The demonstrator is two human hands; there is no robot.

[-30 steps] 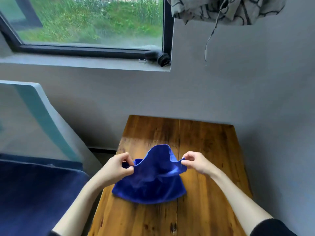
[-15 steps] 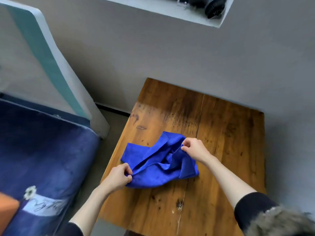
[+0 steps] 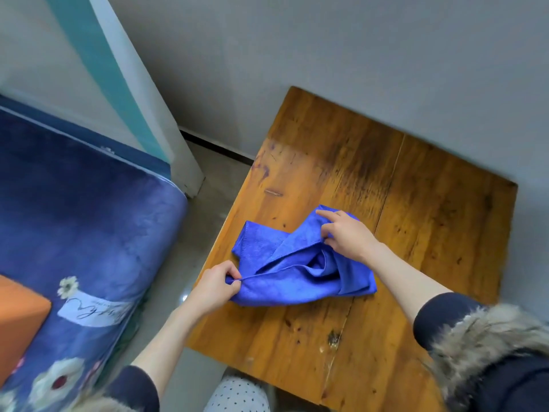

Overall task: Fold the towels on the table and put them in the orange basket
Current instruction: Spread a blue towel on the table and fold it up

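Your two hands work a blue towel point(image 3: 300, 263) on the wooden desk point(image 3: 416, 203).

The towel lies rumpled on the desk's left half, reaching its left edge; your left hand point(image 3: 215, 288) has its grip pinched shut on the towel's near-left corner; your right hand point(image 3: 346, 234) pinches a fold at the towel's far side, forefinger straight; left of the desk, an orange basket point(image 3: 20, 319) sits on the blue bed point(image 3: 83, 221).
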